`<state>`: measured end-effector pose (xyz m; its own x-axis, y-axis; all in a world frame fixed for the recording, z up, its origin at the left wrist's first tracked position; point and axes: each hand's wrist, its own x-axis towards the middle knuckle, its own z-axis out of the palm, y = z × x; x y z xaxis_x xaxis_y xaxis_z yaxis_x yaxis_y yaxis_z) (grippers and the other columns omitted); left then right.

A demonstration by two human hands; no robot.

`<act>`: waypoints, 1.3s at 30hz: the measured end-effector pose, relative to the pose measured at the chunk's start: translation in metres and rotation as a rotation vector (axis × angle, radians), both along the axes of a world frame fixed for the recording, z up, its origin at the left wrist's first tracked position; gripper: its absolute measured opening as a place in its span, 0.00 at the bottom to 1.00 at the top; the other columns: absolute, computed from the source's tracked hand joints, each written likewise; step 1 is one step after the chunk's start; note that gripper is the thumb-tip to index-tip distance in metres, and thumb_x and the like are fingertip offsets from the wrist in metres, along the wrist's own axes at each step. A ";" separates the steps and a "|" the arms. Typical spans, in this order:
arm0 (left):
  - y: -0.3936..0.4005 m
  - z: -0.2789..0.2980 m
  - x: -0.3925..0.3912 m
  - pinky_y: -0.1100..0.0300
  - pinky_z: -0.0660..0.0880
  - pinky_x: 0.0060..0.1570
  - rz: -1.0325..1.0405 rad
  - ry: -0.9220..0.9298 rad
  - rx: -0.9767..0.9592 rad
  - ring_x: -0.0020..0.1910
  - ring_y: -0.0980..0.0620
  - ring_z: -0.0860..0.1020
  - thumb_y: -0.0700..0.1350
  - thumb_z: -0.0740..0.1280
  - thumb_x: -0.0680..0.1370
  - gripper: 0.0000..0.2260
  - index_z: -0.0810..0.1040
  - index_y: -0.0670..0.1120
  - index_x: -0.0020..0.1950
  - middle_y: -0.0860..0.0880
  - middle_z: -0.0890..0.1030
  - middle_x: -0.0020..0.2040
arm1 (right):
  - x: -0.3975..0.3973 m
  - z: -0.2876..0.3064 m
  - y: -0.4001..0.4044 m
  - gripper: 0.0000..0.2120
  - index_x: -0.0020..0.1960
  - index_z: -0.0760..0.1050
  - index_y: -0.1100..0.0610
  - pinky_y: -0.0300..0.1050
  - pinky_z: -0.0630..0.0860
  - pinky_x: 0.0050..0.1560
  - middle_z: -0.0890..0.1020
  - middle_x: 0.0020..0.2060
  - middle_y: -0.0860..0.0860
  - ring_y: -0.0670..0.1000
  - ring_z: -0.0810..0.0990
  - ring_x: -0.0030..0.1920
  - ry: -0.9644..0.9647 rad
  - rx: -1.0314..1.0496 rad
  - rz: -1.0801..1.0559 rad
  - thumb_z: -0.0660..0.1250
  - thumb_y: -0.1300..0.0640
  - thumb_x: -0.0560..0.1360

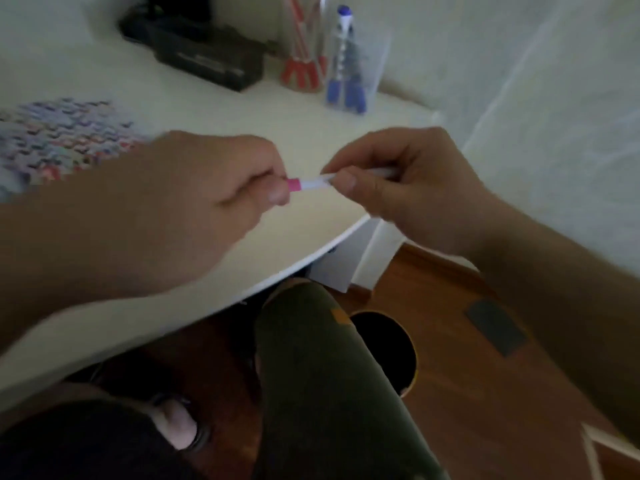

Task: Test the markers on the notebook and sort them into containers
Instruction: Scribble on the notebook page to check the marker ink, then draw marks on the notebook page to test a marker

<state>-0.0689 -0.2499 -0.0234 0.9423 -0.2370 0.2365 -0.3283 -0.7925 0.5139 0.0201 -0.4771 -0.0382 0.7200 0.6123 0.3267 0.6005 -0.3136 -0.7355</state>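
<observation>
A white marker (313, 183) with a pink cap lies level between both hands above the desk's front edge. My left hand (207, 195) pinches the pink cap end. My right hand (398, 181) grips the white barrel, fingers curled round it. The notebook (55, 140), covered in colourful scribbles, lies at the left on the desk. Two clear containers stand at the back: one with red-capped markers (303, 60), one with blue-capped markers (349, 67).
A black box (204, 57) sits at the back of the white desk (194, 109). A wall rises at the right. Below the desk edge are my legs, a round dark bin (384, 344) and a wooden floor.
</observation>
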 end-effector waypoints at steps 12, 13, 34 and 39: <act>-0.171 -0.079 0.023 0.66 0.77 0.44 -0.316 0.276 0.175 0.37 0.58 0.76 0.53 0.56 0.86 0.06 0.72 0.61 0.53 0.55 0.76 0.39 | -0.084 -0.074 -0.166 0.03 0.48 0.83 0.46 0.29 0.67 0.33 0.80 0.34 0.39 0.42 0.75 0.32 0.174 0.014 -0.385 0.70 0.51 0.79; -0.175 -0.091 0.029 0.63 0.79 0.42 -0.329 0.308 0.170 0.35 0.58 0.77 0.54 0.56 0.86 0.07 0.72 0.61 0.51 0.55 0.77 0.39 | -0.079 -0.080 -0.173 0.04 0.49 0.83 0.48 0.28 0.68 0.33 0.80 0.34 0.37 0.41 0.76 0.32 0.207 -0.014 -0.382 0.69 0.53 0.79; -0.202 -0.310 0.153 0.54 0.79 0.58 -0.114 0.969 0.293 0.57 0.51 0.78 0.50 0.61 0.85 0.13 0.77 0.51 0.67 0.50 0.79 0.63 | -0.038 -0.420 -0.215 0.08 0.57 0.81 0.45 0.50 0.79 0.43 0.85 0.49 0.48 0.51 0.80 0.45 0.823 -0.736 -0.566 0.66 0.46 0.80; -0.213 -0.330 0.162 0.53 0.80 0.55 -0.073 0.973 0.298 0.53 0.52 0.79 0.50 0.61 0.84 0.12 0.78 0.52 0.66 0.50 0.79 0.60 | -0.023 -0.438 -0.209 0.07 0.56 0.79 0.42 0.50 0.79 0.47 0.83 0.49 0.46 0.51 0.80 0.50 0.854 -0.754 -0.559 0.67 0.45 0.80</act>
